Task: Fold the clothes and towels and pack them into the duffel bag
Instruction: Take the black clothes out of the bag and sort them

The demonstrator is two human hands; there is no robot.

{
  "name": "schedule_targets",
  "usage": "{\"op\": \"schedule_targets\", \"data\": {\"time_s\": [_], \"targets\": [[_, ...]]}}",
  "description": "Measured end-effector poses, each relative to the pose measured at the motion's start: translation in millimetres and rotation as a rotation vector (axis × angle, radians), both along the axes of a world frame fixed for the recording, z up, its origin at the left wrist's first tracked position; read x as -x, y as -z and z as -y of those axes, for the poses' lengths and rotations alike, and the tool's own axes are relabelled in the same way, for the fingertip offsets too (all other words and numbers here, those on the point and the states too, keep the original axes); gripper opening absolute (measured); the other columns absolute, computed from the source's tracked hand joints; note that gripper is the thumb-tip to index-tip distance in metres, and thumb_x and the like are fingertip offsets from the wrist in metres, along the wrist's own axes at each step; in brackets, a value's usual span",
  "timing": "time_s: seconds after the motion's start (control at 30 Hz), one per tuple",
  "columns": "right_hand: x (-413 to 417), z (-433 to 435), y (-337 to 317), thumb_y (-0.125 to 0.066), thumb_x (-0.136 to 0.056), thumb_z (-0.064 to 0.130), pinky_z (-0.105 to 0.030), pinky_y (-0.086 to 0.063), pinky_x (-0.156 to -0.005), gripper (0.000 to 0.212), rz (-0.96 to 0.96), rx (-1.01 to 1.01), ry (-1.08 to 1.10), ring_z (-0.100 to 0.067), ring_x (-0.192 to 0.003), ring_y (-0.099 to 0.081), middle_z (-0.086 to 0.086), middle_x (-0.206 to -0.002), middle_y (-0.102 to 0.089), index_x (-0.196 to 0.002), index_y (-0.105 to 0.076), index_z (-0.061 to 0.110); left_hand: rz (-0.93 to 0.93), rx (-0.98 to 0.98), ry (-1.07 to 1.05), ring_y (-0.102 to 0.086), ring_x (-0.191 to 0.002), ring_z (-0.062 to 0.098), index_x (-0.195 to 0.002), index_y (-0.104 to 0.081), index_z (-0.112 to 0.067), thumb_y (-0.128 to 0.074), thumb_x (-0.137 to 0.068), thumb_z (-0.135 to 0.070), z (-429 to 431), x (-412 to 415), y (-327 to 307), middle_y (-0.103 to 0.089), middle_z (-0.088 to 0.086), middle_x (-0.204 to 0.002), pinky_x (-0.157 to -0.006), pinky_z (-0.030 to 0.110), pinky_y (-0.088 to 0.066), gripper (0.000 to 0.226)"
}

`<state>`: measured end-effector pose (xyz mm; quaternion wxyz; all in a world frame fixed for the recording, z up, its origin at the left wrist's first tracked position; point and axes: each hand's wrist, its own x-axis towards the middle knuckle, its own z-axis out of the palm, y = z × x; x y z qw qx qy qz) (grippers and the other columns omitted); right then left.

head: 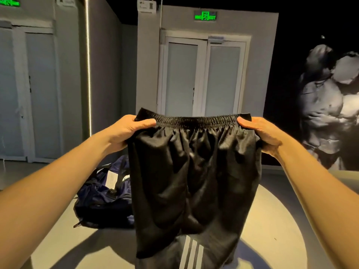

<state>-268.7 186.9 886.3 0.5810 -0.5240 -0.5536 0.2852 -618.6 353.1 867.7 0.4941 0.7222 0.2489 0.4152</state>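
A pair of black shorts (194, 171) with white stripes near the hem hangs in front of me, held up by its elastic waistband. My left hand (128, 131) grips the waistband's left end, thumb on the front. My right hand (260, 133) grips the right end the same way. The waistband is stretched flat between both hands. A dark navy duffel bag (104, 195) lies on the floor below and to the left, partly hidden behind the shorts.
The floor (272, 220) is pale, with a lit circular patch under the shorts. Grey double doors (202, 78) with a green exit sign stand straight ahead, more doors at left, and a dark wall mural (330, 105) is at right.
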Motion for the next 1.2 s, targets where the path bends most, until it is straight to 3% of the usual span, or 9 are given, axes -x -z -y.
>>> {"op": "schedule_targets", "data": {"time_s": [0.13, 0.33, 0.43, 0.57, 0.67, 0.73, 0.87, 0.97, 1.2], "targets": [[-13.9, -20.9, 14.9, -0.063, -0.097, 0.031, -0.039, -0.056, -0.091, 0.036, 0.056, 0.03, 0.083, -0.027, -0.101, -0.071, -0.013, -0.111, -0.074, -0.118, -0.067, 0.001, -0.07, 0.023, -0.077, -0.069, -0.097, 0.025, -0.11, -0.075, 0.0, -0.079, -0.084, -0.037, -21.6, -16.3, 11.6, -0.074, 0.019, -0.112, -0.093, 0.038, -0.05, 0.045], [-24.7, -75.3, 19.7, -0.058, -0.102, 0.036, -0.048, -0.051, -0.1, 0.031, 0.293, 0.089, 0.241, -0.029, -0.109, -0.066, -0.009, -0.113, -0.072, -0.117, -0.067, 0.01, -0.189, -0.027, -0.219, -0.071, -0.107, 0.03, -0.108, -0.075, -0.002, -0.082, -0.08, -0.052, -69.3, -43.4, 21.4, -0.077, 0.013, -0.106, -0.101, 0.044, -0.052, 0.058], [-29.5, -97.2, 7.3, -0.059, -0.102, 0.036, -0.042, -0.053, -0.091, 0.025, 0.241, 0.017, 0.329, -0.024, -0.101, -0.067, -0.007, -0.107, -0.073, -0.109, -0.069, 0.014, -0.116, -0.066, -0.245, -0.072, -0.096, 0.024, -0.093, -0.074, -0.003, -0.079, -0.086, -0.047, -84.3, -56.1, 8.2, -0.077, 0.008, -0.096, -0.092, 0.037, -0.056, 0.045], [-30.0, -108.5, -31.5, -0.061, -0.102, 0.03, -0.03, -0.049, -0.069, 0.021, 0.144, -0.218, 0.4, -0.014, -0.076, -0.062, -0.004, -0.09, -0.068, -0.091, -0.067, 0.013, 0.08, -0.25, -0.348, -0.054, -0.051, 0.001, -0.066, -0.063, -0.013, -0.075, -0.092, -0.039, -76.4, -72.7, -35.5, -0.06, -0.009, -0.055, -0.053, 0.013, -0.042, 0.038], [-24.1, -99.5, -60.8, -0.059, -0.102, 0.028, -0.022, -0.048, -0.065, 0.02, 0.112, -0.403, 0.43, -0.004, -0.068, -0.059, 0.005, -0.079, -0.062, -0.084, -0.062, 0.02, 0.235, -0.374, -0.385, -0.055, -0.053, 0.0, -0.068, -0.067, -0.014, -0.078, -0.09, -0.039, -62.9, -72.1, -67.2, -0.062, -0.006, -0.059, -0.053, 0.015, -0.043, 0.035], [-19.2, -88.0, -66.7, -0.058, -0.103, 0.029, -0.02, -0.05, -0.065, 0.017, 0.086, -0.46, 0.404, -0.003, -0.071, -0.062, 0.007, -0.081, -0.065, -0.095, -0.066, 0.018, 0.267, -0.401, -0.358, -0.063, -0.063, 0.004, -0.071, -0.07, -0.015, -0.077, -0.09, -0.039, -53.0, -65.8, -75.0, -0.068, -0.002, -0.067, -0.059, 0.017, -0.048, 0.032], [-22.0, -60.5, -29.7, -0.058, -0.103, 0.033, -0.034, -0.054, -0.088, 0.023, 0.06, -0.351, 0.23, -0.017, -0.099, -0.068, 0.0, -0.098, -0.072, -0.109, -0.068, 0.014, 0.138, -0.338, -0.161, -0.075, -0.093, 0.019, -0.103, -0.077, -0.005, -0.071, -0.095, -0.033, -33.8, -41.2, -42.6, -0.078, 0.01, -0.099, -0.079, 0.027, -0.056, 0.03], [-21.3, -36.2, 23.7, -0.058, -0.102, 0.037, -0.045, -0.049, -0.105, 0.038, 0.048, -0.166, 0.125, -0.026, -0.118, -0.065, -0.006, -0.12, -0.072, -0.126, -0.064, 0.009, -0.016, -0.262, -0.072, -0.073, -0.105, 0.023, -0.112, -0.076, -0.005, -0.068, -0.097, -0.03, -15.2, -16.2, 3.3, -0.077, 0.01, -0.108, -0.089, 0.029, -0.054, 0.029], [10.2, 35.0, 118.3, -0.058, -0.101, 0.036, -0.048, -0.048, -0.105, 0.039, 0.034, 0.118, -0.006, -0.028, -0.118, -0.067, -0.011, -0.122, -0.072, -0.124, -0.065, 0.006, -0.306, -0.094, 0.041, -0.074, -0.102, 0.019, -0.113, -0.075, -0.011, -0.067, -0.095, -0.024, 54.8, 32.5, 89.8, -0.078, 0.006, -0.106, -0.091, 0.034, -0.055, 0.024]]}}
